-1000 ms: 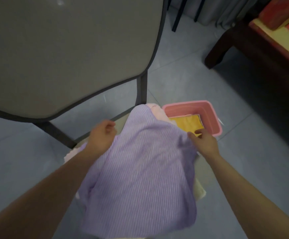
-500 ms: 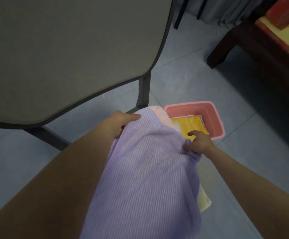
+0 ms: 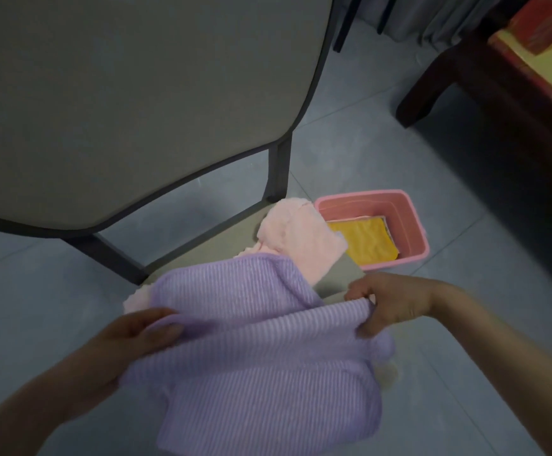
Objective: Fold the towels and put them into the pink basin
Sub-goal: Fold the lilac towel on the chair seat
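The person stands behind a grey chair [image 3: 136,93] and uses its seat like a little table, most likely so the towels do not touch the floor. A purple ribbed towel [image 3: 251,366] lies across the near part of the chair seat and hangs over its front edge. The left hand [image 3: 136,334] pinches one end of a raised fold in the purple towel, with the thumb on top and the fingers tucked under. The right hand [image 3: 393,301] has its fingers curled round the other end of the same fold. I think both hands hold it like this to keep the edge straight, so one half can be laid neatly on the other half. A fluffy pink towel [image 3: 301,235] lies bunched on the far part of the chair seat, partly under the purple one. It looks like it is waiting its turn. The pink basin [image 3: 412,218] sits on the floor just beside the chair, on the right, close enough to reach without walking. A yellow towel [image 3: 363,241] already lies flat and folded inside it. So I guess one towel is done, the purple one is being folded, and the pink one is left. The purple towel is soft and floppy, so it could slip off the chair if one hand lets go.
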